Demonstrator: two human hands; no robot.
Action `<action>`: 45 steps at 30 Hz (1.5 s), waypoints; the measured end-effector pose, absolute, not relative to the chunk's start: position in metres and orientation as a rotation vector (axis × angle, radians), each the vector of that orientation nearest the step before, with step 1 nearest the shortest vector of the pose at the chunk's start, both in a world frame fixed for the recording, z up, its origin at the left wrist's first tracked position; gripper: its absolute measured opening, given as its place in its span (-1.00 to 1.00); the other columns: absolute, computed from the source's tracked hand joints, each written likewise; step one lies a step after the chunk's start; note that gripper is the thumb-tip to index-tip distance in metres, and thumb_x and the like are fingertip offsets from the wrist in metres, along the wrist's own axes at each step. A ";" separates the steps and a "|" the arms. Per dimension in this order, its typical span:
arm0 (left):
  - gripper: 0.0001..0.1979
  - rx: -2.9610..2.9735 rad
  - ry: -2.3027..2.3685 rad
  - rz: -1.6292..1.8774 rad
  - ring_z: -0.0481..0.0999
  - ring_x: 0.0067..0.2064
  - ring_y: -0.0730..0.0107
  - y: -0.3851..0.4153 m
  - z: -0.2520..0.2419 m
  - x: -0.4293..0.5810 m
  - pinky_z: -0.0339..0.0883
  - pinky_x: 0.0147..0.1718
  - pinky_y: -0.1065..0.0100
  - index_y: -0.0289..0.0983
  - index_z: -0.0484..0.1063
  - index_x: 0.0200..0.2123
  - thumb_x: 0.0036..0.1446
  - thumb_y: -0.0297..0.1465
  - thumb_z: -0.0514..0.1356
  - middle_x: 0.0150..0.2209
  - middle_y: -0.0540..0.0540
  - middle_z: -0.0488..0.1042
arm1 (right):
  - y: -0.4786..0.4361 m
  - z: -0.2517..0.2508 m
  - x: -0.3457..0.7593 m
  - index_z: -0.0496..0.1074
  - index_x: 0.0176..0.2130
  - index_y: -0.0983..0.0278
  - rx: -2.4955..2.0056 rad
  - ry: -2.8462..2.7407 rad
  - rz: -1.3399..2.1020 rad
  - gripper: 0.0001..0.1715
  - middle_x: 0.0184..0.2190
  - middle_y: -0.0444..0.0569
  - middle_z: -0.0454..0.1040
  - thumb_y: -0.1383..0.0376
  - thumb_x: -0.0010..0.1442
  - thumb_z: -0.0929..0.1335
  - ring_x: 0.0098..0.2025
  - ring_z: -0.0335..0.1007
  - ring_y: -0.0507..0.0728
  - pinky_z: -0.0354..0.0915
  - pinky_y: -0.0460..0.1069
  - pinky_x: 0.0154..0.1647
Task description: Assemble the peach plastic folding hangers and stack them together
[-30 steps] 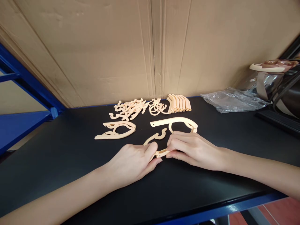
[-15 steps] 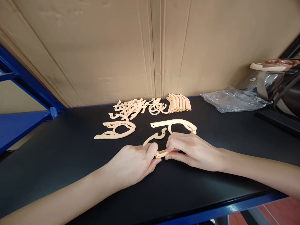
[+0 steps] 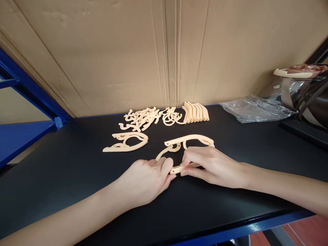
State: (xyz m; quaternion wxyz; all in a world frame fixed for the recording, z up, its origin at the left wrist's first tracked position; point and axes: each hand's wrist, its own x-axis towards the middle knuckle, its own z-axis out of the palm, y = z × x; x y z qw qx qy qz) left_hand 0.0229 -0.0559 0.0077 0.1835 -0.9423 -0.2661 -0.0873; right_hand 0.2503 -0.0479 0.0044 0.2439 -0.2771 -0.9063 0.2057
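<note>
My right hand (image 3: 214,167) pinches the near arm of a beige plastic folding hanger (image 3: 191,138) between thumb and fingers. Beyond the fingers, the hanger's far arm slants across above the table. A thin curved strut with a hooked end (image 3: 162,153) is gripped in my left hand (image 3: 148,179), its hook close under the far arm; whether they touch I cannot tell. The strut's lower end is hidden by my left fingers, which meet the holed tip of the near arm. To the left lies another folded hanger (image 3: 128,148).
At the back of the black table (image 3: 77,164) are a loose heap of struts (image 3: 142,118), several small hooks (image 3: 169,118) and a neat row of hanger arms (image 3: 196,112). A clear plastic bag (image 3: 256,109) lies at the back right, before a cardboard wall (image 3: 115,58).
The hanger's far arm has dropped slightly towards me at its free left end and rolled a little. The strut's hook has shifted slightly down and left. Both hands stay nearly in place.
</note>
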 end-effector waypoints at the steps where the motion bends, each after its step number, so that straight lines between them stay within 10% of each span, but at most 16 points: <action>1: -0.68 -2.660 -0.739 -0.250 0.27 -0.71 0.46 -0.056 0.008 0.023 -0.08 -0.72 0.40 -0.25 0.14 -0.44 0.36 -0.43 -0.22 -0.63 0.08 0.24 | -0.048 0.005 0.250 0.30 -0.32 0.28 -0.762 -2.475 0.571 -0.84 -0.39 -0.12 0.40 0.27 0.32 0.29 -0.37 0.30 -0.01 0.19 -0.12 -0.41; 29: -0.70 -2.706 -0.593 -0.438 0.41 -0.39 0.30 -0.052 0.008 0.020 0.27 -0.51 0.37 -0.34 0.26 -0.01 0.18 -0.58 0.01 -0.43 -0.02 0.40 | -0.044 0.004 0.254 0.32 -0.27 0.26 -0.853 -2.497 0.342 -0.87 -0.37 -0.15 0.43 0.24 0.29 0.32 -0.36 0.35 -0.03 0.19 -0.13 -0.37; 36: -0.59 -2.548 -0.581 -0.423 0.43 -0.01 0.16 -0.052 0.005 0.018 0.05 0.21 -0.01 -0.47 0.31 0.12 0.23 -0.65 -0.06 -0.12 -0.20 0.52 | -0.042 0.006 0.258 0.35 -0.36 0.27 -0.986 -2.519 0.149 -0.63 -0.49 -0.19 0.43 0.03 0.28 0.29 -0.47 0.34 -0.03 0.12 -0.11 -0.47; 45: -0.56 -2.480 -0.744 -0.501 0.38 0.12 0.15 -0.043 0.003 0.013 -0.01 0.26 -0.03 -0.39 0.43 0.00 0.22 -0.73 -0.12 -0.12 -0.10 0.56 | -0.040 0.003 0.260 0.35 -0.35 0.28 -1.074 -2.600 0.069 -0.63 -0.49 -0.14 0.46 0.06 0.32 0.24 -0.49 0.37 0.02 0.08 -0.09 -0.51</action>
